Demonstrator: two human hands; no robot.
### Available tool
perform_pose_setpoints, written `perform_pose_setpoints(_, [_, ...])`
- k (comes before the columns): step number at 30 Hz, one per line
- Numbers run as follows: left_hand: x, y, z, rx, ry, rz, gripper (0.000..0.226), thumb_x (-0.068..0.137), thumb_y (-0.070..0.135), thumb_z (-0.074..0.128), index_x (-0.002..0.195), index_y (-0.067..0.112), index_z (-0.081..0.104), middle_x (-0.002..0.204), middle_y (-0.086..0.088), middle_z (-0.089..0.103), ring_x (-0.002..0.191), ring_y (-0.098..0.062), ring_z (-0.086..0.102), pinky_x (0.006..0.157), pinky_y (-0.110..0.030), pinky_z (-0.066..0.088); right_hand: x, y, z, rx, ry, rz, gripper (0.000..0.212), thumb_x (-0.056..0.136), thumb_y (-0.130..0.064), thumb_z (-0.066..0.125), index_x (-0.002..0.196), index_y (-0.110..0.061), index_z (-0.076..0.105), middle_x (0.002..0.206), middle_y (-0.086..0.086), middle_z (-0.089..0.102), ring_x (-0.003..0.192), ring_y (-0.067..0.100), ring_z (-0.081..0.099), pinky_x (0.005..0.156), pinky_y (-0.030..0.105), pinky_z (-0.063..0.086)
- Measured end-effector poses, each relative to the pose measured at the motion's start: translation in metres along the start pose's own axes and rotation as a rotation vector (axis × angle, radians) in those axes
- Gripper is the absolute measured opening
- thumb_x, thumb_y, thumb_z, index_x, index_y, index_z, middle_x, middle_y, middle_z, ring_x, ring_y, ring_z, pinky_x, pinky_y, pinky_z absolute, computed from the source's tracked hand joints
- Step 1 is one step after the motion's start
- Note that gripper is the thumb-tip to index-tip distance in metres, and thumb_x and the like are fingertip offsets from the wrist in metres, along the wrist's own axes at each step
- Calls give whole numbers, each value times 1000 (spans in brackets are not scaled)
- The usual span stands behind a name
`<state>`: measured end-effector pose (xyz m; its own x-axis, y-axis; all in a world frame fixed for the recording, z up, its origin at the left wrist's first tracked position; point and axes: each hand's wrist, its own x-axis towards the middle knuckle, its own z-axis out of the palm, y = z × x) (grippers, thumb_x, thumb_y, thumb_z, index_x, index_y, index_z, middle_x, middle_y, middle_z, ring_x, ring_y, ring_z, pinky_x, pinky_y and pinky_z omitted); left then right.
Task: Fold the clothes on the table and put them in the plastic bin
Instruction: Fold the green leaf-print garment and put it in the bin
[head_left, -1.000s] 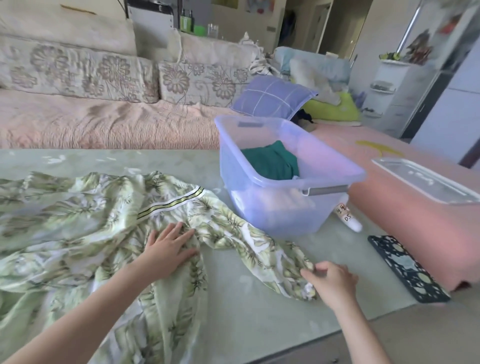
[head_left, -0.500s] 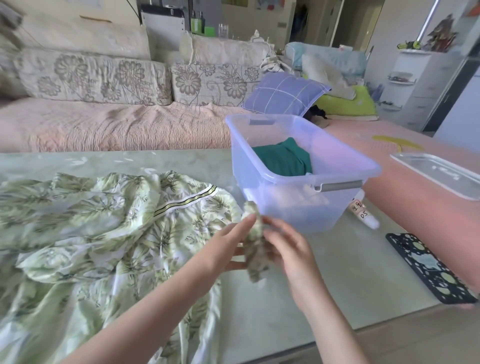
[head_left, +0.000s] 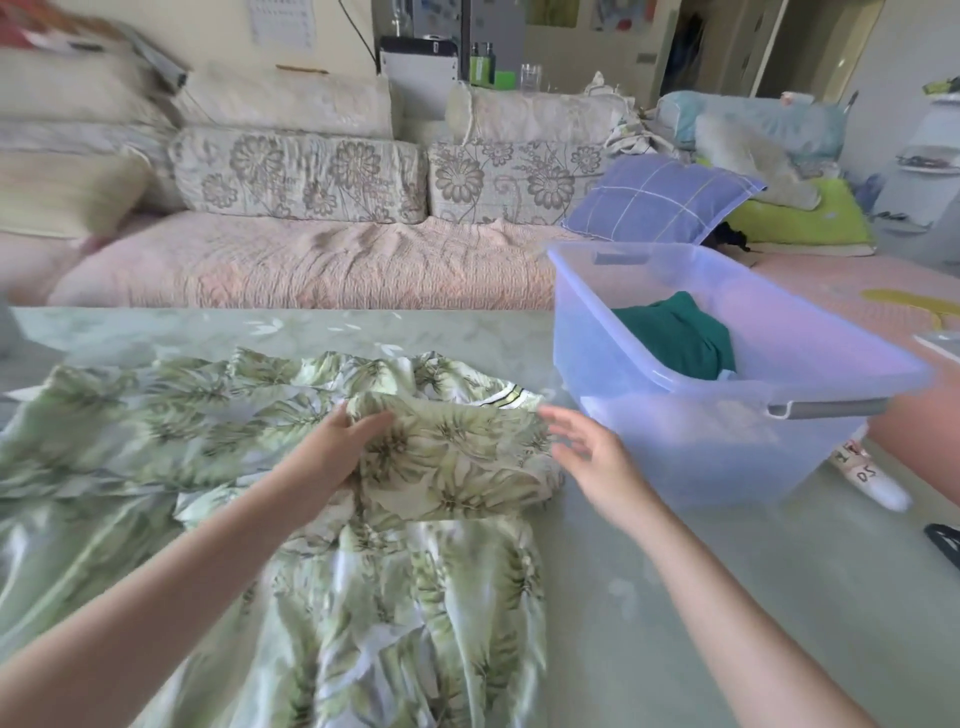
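Green leaf-print garment (head_left: 452, 467) lies spread on the table (head_left: 727, 597), filling my view from 6 to 9 o'clock, w/ one flap folded back near centre. L hand (head_left: 324, 457) grips that flap's left edge, fingers tucked under the cloth. R hand (head_left: 592, 457) hangs just beside the flap's right edge, fingers straight & spread, holding nothing; can't tell if it touches. Plastic bin (head_left: 727, 447) sits on the table at 2 o'clock, dark green garment (head_left: 675, 338) inside. Sofa (head_left: 311, 270) at 12 o'clock.
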<state>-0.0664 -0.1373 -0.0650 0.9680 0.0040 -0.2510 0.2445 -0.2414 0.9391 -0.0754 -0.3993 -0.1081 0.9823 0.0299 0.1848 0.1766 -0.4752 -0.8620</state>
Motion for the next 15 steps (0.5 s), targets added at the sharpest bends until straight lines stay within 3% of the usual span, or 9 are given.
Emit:
perform_pose_setpoints(2, [9,4,-16,25,18,69,54,84,38,59,131,16,44,123,-7,57,113,-26,54,104,-49,40,36,5,8,-87,-91,14,47,92,-1,54,131,-28,50,137,-4,50,130,10,44,108,21,29])
perform_pose_setpoints(5, [32,2,-41,24,42,82,74,74,46,66,138,18,41,128,-9,56,115,-27,55,100,-46,43,83,6,24,-291,-222,16,49,92,-9,58,137,-25,48,145,1,44,133,17,41,104,22,28])
perform_pose_setpoints(7, [48,-3,-58,44,92,94,73,80,43,66,143,21,36,132,-8,52,117,-26,52,96,-38,44,108,10,31,-449,-231,36,44,90,-21,63,133,-26,53,140,4,49,131,22,42,105,27,29])
perform_pose_setpoints(10, [76,-19,-85,88,204,92,65,85,36,64,142,17,39,139,-10,47,122,-29,50,101,-42,43,132,16,38,-568,-92,100,32,84,-36,68,114,-26,66,122,1,64,121,22,49,100,28,29])
perform_pose_setpoints(13, [93,-31,-106,232,310,98,45,87,35,62,126,12,56,111,-11,64,98,-34,63,84,-43,53,147,18,44,-504,70,100,20,85,-37,67,97,-22,71,103,2,71,110,22,56,101,32,29])
perform_pose_setpoints(15, [105,-34,-117,316,380,125,39,89,35,61,119,10,60,103,-12,65,89,-33,64,78,-43,53,157,15,50,-466,118,87,22,86,-41,65,93,-21,71,98,2,71,106,21,56,99,32,28])
